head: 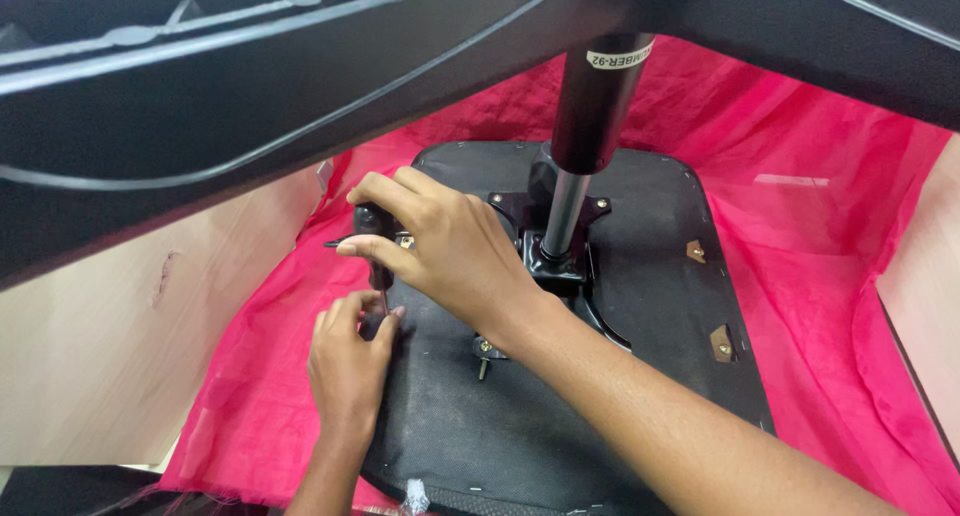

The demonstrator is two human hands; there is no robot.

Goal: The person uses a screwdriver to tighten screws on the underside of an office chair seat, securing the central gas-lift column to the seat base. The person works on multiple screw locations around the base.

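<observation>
Right hand (440, 246) grips screwdriver (372, 248) (chair base (250, 106) looms overhead); left hand (348, 361) steadies.

Pale floor (80, 376) — pink cloth (820, 276) spread on it, bearing 1 black seat underside (500, 426).

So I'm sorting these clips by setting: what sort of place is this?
Probably a furniture assembly or repair workshop. An upturned office-chair seat with its gas-lift cylinder lies on pink cloth, and the right hand works a small tool at the seat's edge, the left hand steadying it.
</observation>
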